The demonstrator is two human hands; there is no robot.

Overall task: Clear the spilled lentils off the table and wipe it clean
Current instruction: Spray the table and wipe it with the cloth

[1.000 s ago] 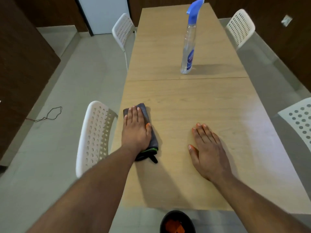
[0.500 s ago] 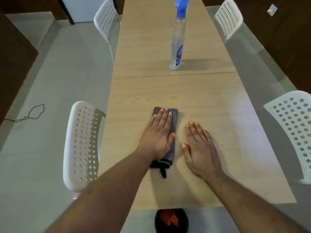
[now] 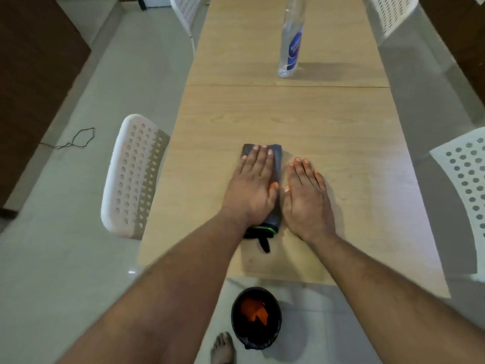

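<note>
A folded grey cloth (image 3: 277,164) with a green-and-black hem lies on the light wooden table (image 3: 341,143) near its front edge. My left hand (image 3: 253,187) presses flat on the cloth with straight fingers. Right beside it, my right hand (image 3: 307,198) lies flat on the bare tabletop, its thumb close to the cloth's right edge. No lentils show on the table. On the floor below the table's front edge, a black bin (image 3: 256,317) holds something orange.
A clear spray bottle (image 3: 290,46) with a blue label stands farther back on the table. White perforated chairs stand at the left (image 3: 131,177), right (image 3: 464,179), far left (image 3: 186,11) and far right (image 3: 391,14). A thin cord (image 3: 76,139) lies on the floor. A bare foot (image 3: 223,349) is near the bin.
My left hand has slid the cloth rightwards from the table's left edge to the middle, up against my right hand. The right hand has stayed flat on the table.
</note>
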